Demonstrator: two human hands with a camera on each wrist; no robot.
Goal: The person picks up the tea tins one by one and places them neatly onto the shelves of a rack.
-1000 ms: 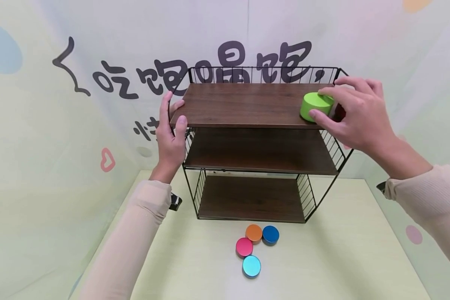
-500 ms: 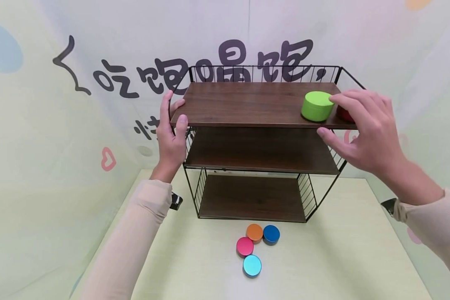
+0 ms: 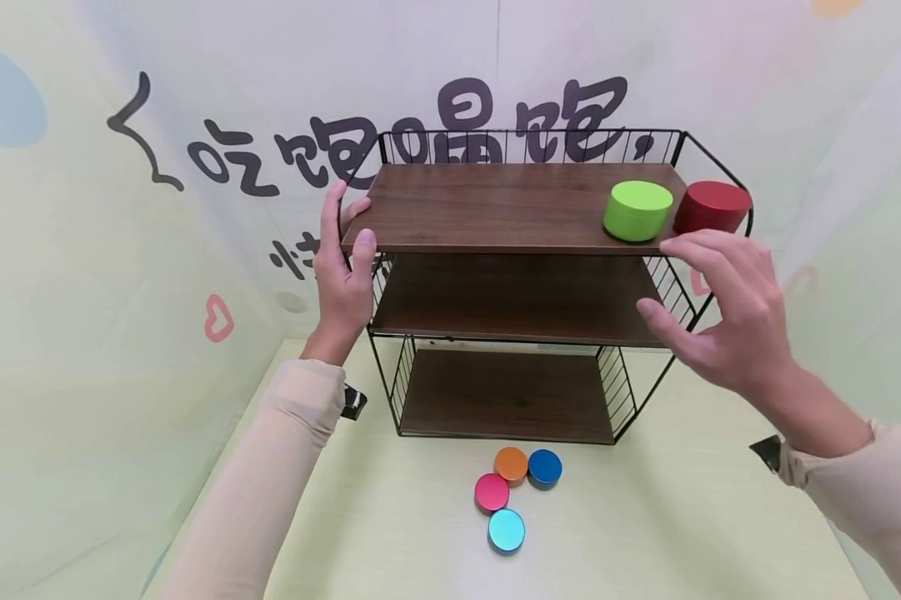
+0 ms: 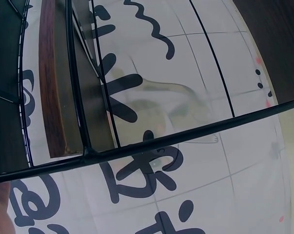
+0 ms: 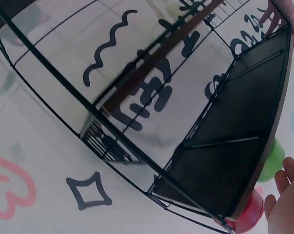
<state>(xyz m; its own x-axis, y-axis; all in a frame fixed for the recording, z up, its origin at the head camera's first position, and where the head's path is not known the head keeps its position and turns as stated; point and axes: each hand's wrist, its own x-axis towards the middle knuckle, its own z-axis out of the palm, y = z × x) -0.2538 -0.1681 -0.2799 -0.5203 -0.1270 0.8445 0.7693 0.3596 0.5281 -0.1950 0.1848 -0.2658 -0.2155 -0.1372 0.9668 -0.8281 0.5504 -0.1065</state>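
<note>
A three-level rack with dark wooden shelves (image 3: 495, 208) and a black wire frame stands on the table. My left hand (image 3: 345, 279) grips the left end of its top shelf, thumb at the front edge. On that shelf's right end sit a light green round tin (image 3: 638, 212) and, just right of it, a dark red tin (image 3: 713, 207). My right hand (image 3: 743, 317) is in front of the shelf below the red tin, fingers loosely bent, thumb apart, holding nothing. In the right wrist view, its fingers show beside the green tin (image 5: 272, 163) and red tin (image 5: 249, 213).
On the table (image 3: 390, 517) in front of the rack lie small round tins: orange (image 3: 511, 465), blue (image 3: 544, 468), pink (image 3: 491, 492) and light blue (image 3: 506, 531). A printed curtain (image 3: 157, 250) hangs behind and at the sides.
My right hand has let go of the green tin and moved down and toward me, uncovering the red tin. The left hand keeps its place on the shelf.
</note>
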